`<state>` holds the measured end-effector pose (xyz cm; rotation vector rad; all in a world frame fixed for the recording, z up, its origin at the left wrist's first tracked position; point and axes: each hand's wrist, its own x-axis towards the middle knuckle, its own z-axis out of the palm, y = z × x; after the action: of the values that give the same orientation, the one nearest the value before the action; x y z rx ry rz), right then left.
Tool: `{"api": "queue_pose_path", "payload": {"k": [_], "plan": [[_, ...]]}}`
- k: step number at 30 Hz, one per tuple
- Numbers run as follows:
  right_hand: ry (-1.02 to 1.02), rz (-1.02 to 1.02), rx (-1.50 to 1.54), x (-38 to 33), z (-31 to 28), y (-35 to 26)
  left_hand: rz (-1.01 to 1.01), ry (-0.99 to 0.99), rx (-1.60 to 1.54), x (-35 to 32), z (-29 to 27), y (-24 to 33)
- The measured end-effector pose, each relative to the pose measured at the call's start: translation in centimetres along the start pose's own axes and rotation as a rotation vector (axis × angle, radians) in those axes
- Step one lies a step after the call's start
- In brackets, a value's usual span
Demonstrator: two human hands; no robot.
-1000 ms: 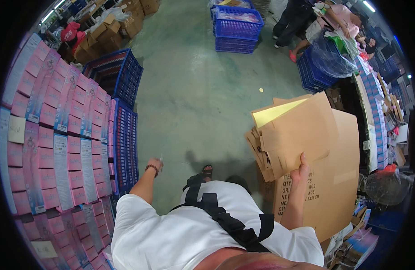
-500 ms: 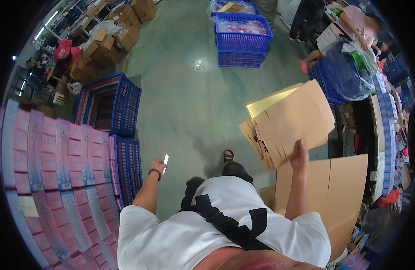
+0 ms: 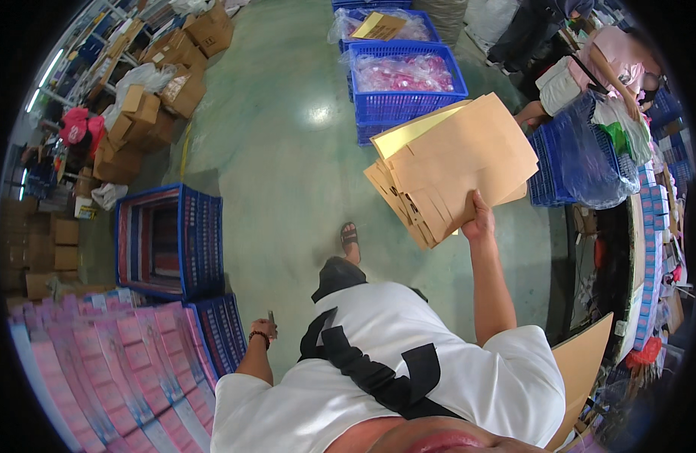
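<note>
My right hand (image 3: pixel 480 217), raised in front of me on the right, grips a stack of flat brown cardboard pieces (image 3: pixel 461 162) by its near edge, the thumb on top. Some pieces have slits and dark marks along their left side. Between them shows a yellow sheet (image 3: pixel 412 134). Low on the left, my left hand (image 3: pixel 263 329) is closed around a slim, narrow object (image 3: pixel 271 317) whose kind I cannot make out. Nearest to that hand is a blue slatted crate (image 3: pixel 220 328).
Pink and blue boxes (image 3: pixel 129 355) are stacked at the lower left, beside a larger blue crate (image 3: pixel 183 234). Ahead stand blue crates of plastic-wrapped items (image 3: pixel 408 102). At the right, a person (image 3: pixel 612 64) bends over a plastic-draped crate (image 3: pixel 555 162). A large cardboard sheet (image 3: pixel 578 370) leans near my right side.
I have stepped forward along the floor; the crates ahead are nearer and the other foot now shows in front. The cardboard stack is still in my right hand. The left hand has swung back slightly.
</note>
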<state>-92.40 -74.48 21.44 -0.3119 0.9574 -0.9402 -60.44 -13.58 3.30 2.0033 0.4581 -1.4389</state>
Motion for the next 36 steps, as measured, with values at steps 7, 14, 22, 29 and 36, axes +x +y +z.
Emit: {"api": "queue_pose_path", "payload": {"k": [7,14,22,29,36], "plan": [[0.144,-0.019,0.061,10.5,12.5,1.4,0.417,0.144,0.304,4.3,2.5,32.3],[0.141,-0.006,0.168,29.1,21.6,3.9,0.819,-0.046,0.148,5.0,9.5,59.1],[0.341,-0.048,0.193,51.7,26.3,8.6,0.612,0.202,0.436,11.8,6.1,67.4],[0.402,0.078,0.218,61.3,26.8,12.3,0.579,0.138,0.194,13.3,10.7,80.4],[0.735,0.042,-0.050,65.7,28.9,15.7,0.843,-0.262,0.602,17.9,26.3,96.4]]}}
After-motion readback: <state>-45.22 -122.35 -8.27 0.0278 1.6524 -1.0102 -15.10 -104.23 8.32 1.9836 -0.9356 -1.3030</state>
